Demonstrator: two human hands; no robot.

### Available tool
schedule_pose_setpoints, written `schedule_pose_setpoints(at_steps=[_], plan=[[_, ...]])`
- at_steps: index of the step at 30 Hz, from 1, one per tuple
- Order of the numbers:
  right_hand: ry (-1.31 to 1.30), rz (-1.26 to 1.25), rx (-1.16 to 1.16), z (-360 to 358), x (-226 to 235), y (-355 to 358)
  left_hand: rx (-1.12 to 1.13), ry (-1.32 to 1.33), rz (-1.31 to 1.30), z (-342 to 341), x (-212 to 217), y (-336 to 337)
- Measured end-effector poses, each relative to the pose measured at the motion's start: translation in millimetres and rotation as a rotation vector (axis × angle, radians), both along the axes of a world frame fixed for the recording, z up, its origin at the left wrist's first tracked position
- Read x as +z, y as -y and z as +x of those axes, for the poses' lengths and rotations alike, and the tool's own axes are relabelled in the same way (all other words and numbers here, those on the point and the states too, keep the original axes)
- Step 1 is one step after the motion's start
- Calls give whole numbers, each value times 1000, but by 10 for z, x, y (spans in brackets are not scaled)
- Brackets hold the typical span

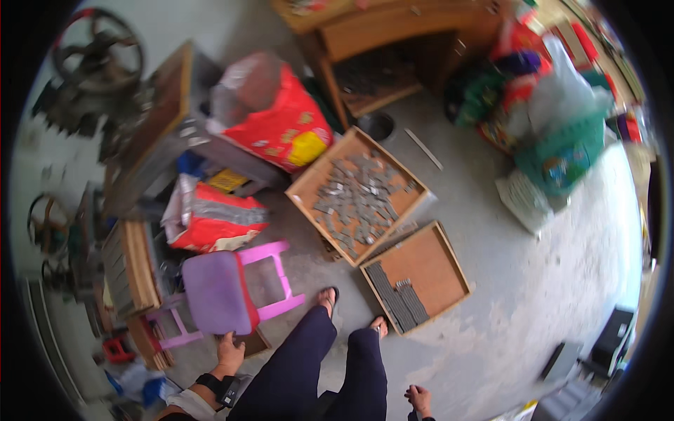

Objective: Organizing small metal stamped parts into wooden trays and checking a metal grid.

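Note:
My left hand (230, 355) is low beside the near edge of a purple-seated stool (214, 291) with pink legs. Its fingers are spread and reach to the seat's rim; whether they press on it I cannot tell. Further right, my right hand (419, 400) hangs apart from everything, fingers curled, with nothing visible in it. Past my feet lies a shallow wooden tray (439, 263) with small grey metal pieces (411, 303) packed in rows on its left side. Beyond it, a second wooden tray (309, 184) holds many such pieces (358, 196) scattered loosely.
Red sacks (277, 126) and machines with handwheels (98, 52) stand at the left. A wooden desk (393, 31) is at the back, with a thin strip (423, 149) on the floor before it. Bags (562, 154) crowd the far right; dark boxes (611, 340) lie near right.

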State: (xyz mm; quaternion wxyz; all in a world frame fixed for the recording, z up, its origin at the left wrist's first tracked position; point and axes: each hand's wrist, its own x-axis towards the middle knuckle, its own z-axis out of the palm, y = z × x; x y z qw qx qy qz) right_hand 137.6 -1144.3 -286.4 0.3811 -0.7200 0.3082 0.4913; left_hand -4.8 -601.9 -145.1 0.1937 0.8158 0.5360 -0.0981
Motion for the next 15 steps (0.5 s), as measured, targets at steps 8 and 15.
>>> schedule_pose_setpoints(at_steps=[8,15], plan=[[-13,59,489,845,804,-401,365,143,-896,-1129,521,605],[289,155,754,1263,1247,-1889,466,476,-617,-1681,1326,172]])
